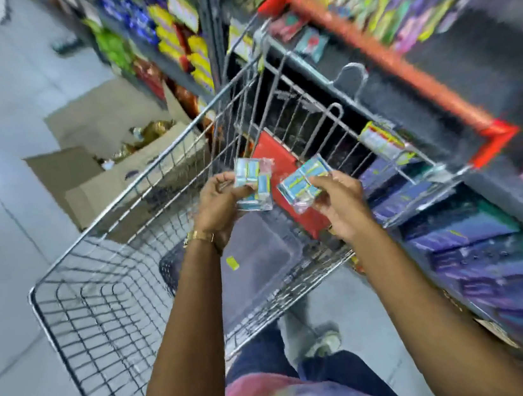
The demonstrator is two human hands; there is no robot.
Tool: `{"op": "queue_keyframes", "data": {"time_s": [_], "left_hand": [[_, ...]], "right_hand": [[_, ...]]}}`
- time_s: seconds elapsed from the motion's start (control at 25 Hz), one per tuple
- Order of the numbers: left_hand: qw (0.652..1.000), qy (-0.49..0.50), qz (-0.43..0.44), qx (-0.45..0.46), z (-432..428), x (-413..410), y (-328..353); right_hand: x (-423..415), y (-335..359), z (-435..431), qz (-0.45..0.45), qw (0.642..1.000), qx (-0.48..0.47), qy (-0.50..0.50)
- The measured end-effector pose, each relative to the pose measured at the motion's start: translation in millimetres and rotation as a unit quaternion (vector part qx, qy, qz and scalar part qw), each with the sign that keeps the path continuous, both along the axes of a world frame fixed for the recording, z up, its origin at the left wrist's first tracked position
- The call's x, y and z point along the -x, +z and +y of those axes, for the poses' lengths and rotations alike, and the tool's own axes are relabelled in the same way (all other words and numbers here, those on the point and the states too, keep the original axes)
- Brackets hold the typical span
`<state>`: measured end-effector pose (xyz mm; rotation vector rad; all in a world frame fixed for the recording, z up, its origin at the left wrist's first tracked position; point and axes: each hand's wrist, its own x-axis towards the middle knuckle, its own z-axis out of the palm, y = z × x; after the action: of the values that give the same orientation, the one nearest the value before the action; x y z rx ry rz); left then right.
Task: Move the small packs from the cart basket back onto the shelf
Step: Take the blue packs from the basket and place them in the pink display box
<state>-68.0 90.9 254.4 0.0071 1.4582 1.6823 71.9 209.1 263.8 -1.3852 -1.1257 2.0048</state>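
Packs in both hands: left hand point(217, 203) pinches one pack point(253, 184), right hand point(337, 201) another point(304, 182), above cart basket point(108, 304). Shelf point(452, 192) right of right hand; neither shelved yet, approx midway.

Two blue-white small packs point(253, 184) point(304, 182) held above the cart basket point(108, 304).

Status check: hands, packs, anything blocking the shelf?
Left hand and right hand each hold a small pack, and, above the cart basket. Cart's wire side stands between hands and shelf.
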Motion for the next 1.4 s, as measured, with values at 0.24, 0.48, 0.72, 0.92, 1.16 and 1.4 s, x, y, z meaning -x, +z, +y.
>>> {"op": "queue_keyframes", "data": {"time_s": [0.24,0.48,0.72,0.92,1.16,1.4], "left_hand": [[0.982,-0.154,0.045,-0.103,77.7,-87.2,90.3],[0.919,-0.346,0.037,-0.185,140.7,-199.2,134.6],[0.839,-0.497,0.108,-0.193,194.1,-306.4,160.1],[0.772,-0.542,0.29,-0.16,251.9,-369.0,165.8],[0.652,-0.567,0.499,-0.068,299.9,-398.1,153.3],[0.471,-0.527,0.708,-0.006,303.7,-410.5,141.7]], "right_hand": [[-102.9,83.4,20.2,0.125,0.976,-0.038,-0.172],[-228.0,125.3,42.4,0.175,0.91,-0.072,-0.369],[-342.4,133.7,55.4,0.179,0.834,-0.098,-0.512],[-392.4,130.1,83.1,0.131,0.811,-0.146,-0.551],[-403.7,123.5,132.9,-0.052,0.846,-0.181,-0.498],[-414.5,122.4,138.5,-0.494,0.765,-0.249,-0.329]]}}
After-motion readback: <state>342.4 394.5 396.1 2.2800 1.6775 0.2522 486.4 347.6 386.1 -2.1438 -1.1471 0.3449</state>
